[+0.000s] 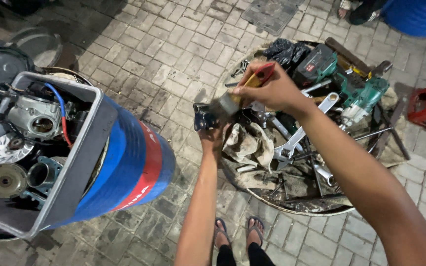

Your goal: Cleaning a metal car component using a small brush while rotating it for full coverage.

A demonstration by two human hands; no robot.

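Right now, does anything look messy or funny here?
Yes. The round metal tool pan looks messy: wrenches, a green power drill and a dirty crumpled rag are piled in a jumble. The grey plastic tray of engine parts sits tilted on the blue drum.

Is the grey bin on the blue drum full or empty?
Full: the grey bin holds engine parts and wiring, piled close to its rim.

Brush: wood handle, glossy red tip, worn bristles. Part: dark metal, dull sheen. Rag: stained cloth, matt. Wrench: bright smooth metal. Drum: glossy painted metal. Paving: rough brick, grimy.
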